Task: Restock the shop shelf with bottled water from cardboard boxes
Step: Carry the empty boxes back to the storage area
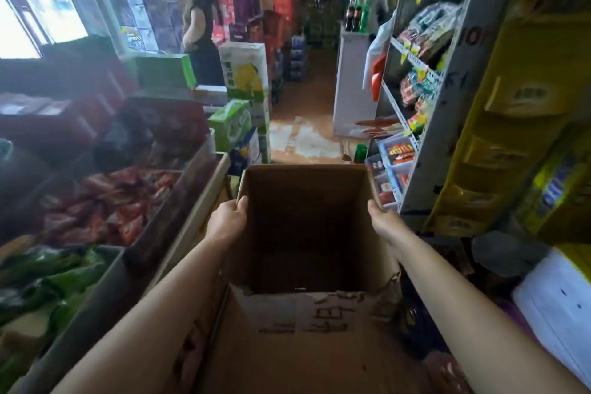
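Both arms reach forward, left hand [228, 217] and right hand [382, 221] gripping (thumbs up).

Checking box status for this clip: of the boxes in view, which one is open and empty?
The brown cardboard box held by the left hand and right hand; the green boxes stacked ahead look closed.

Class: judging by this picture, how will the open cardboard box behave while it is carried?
Probably light: the cardboard box looks empty inside. Its walls may flex, since the left hand and right hand grip only the thin side edges. The torn near flap suggests it tears easily.
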The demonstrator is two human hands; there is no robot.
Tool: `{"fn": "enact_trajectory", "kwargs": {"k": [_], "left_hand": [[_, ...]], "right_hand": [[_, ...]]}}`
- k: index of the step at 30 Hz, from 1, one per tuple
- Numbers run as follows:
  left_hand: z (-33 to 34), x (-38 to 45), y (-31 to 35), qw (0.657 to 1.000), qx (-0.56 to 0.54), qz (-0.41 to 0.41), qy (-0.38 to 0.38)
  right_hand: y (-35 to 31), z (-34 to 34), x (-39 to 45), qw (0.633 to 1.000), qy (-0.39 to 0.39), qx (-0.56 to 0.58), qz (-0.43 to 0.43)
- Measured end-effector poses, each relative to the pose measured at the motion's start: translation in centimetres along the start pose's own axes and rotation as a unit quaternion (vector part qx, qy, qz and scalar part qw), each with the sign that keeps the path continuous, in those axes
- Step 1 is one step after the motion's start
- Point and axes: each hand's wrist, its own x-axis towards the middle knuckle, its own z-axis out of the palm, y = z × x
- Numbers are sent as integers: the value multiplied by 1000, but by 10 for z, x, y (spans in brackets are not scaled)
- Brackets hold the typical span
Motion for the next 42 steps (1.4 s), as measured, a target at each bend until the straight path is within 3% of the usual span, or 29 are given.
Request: {"fn": "enact_trajectory", "kwargs": {"k": [6,20,34,42], "left_hand": [[21,156,40,1000,28,-4,10],[66,551,184,999,38,31,-19],[150,920,308,1000,15,-21,-4],[195,1144,372,1000,14,-28,2]], "right_hand": [[-86,22,139,999,-7,-35,-7],[-313,45,447,1000,23,-2,6],[-519,73,819,1000,-20,-2,10],[-643,99,1028,999,-6,-40,-14]]}}
